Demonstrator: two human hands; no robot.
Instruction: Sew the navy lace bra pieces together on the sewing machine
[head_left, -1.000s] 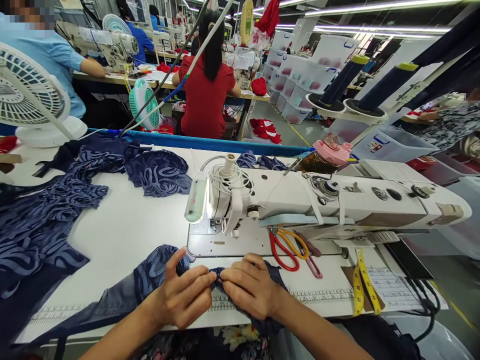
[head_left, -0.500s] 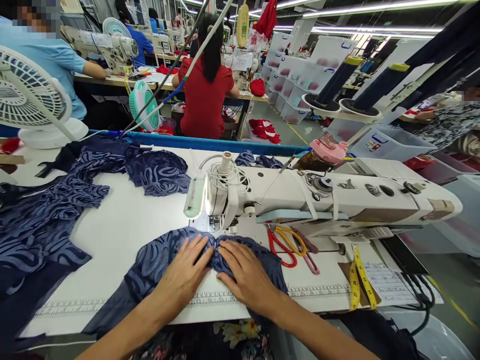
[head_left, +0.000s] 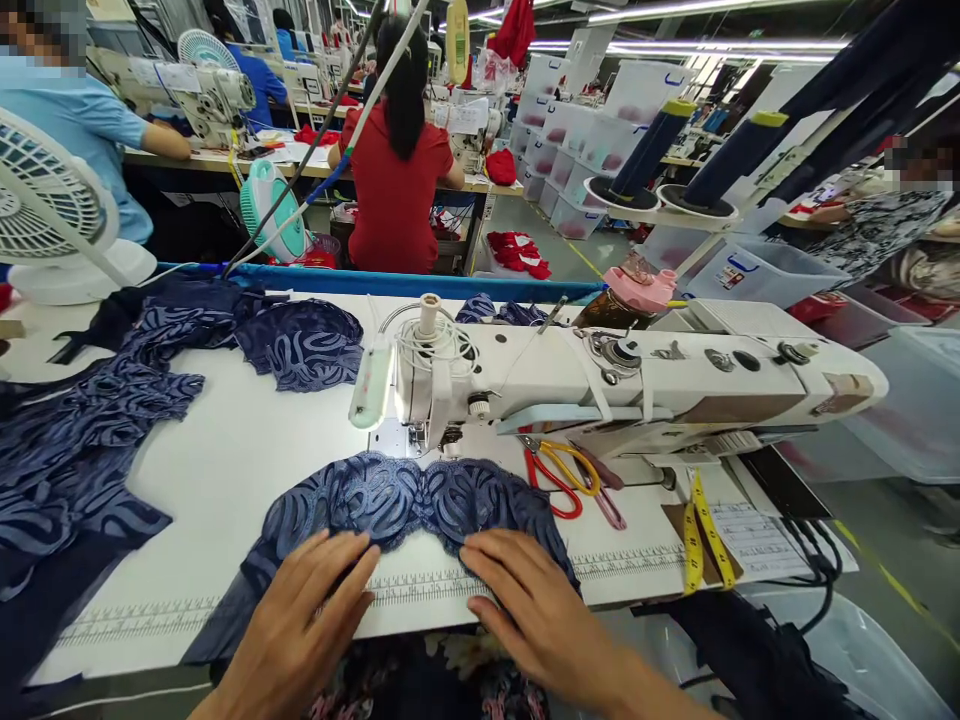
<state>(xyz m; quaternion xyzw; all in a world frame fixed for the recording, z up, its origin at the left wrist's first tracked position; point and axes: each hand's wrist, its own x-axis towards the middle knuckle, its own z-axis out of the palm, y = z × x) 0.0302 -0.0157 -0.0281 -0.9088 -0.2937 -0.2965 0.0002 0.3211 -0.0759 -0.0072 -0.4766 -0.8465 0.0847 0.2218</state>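
A navy lace fabric piece [head_left: 405,500] lies spread flat on the white table, just in front of the sewing machine's needle [head_left: 442,440]. My left hand [head_left: 307,610] rests flat on its near left edge, fingers stretched out. My right hand [head_left: 525,600] lies flat on its near right edge, fingers extended too. Neither hand grips anything. A printed ruler strip [head_left: 420,590] runs along the table between my hands.
The white sewing machine [head_left: 600,385] stretches to the right. Red and yellow scissors [head_left: 559,475] and a yellow tape measure [head_left: 701,530] lie under its arm. A pile of navy lace [head_left: 90,430] covers the table's left. A white fan [head_left: 45,210] stands far left. Other workers sit behind.
The bunched lace piece was pushed toward the needle and smoothed flat. My hands then slid apart and back to its near edge.
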